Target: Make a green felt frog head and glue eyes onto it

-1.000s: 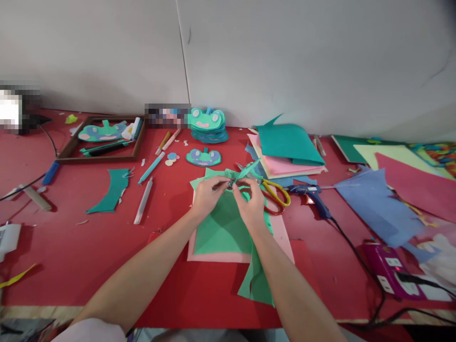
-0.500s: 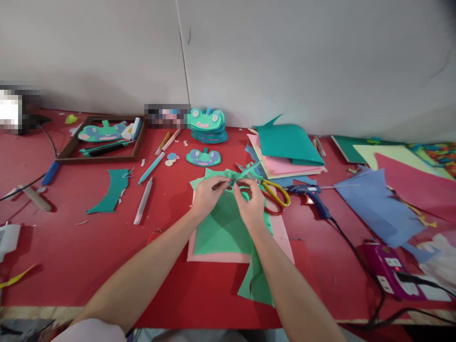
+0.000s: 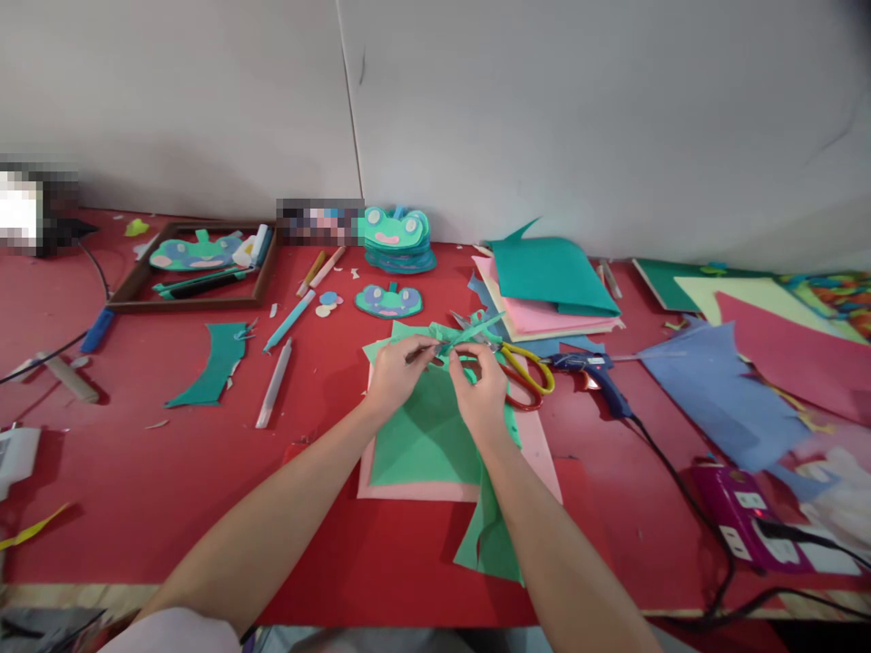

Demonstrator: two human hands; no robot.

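Observation:
Over the middle of the work, my left hand (image 3: 401, 372) and my right hand (image 3: 482, 385) meet with their fingertips almost together. Both pinch a thin green felt strip (image 3: 482, 328), whose free end points up and to the right. Beneath them lies a light green felt sheet (image 3: 425, 435) on a pink sheet (image 3: 408, 492). Scissors with yellow and red handles (image 3: 527, 363) rest just right of my right hand, partly hidden behind it. A cut green felt piece (image 3: 500, 535) hangs down under my right forearm.
Stacked frog-face cutouts (image 3: 396, 240) stand by the wall, with a single frog face (image 3: 389, 300) before them. Left are a brown tray (image 3: 194, 304) and pens (image 3: 274, 385). Right are felt sheets (image 3: 554, 277), a blue glue gun (image 3: 595, 372) and a purple power strip (image 3: 738, 517).
The fingertips of my right hand have shifted slightly, and the strip's free end has swung a little lower and to the right. Everything else stays put.

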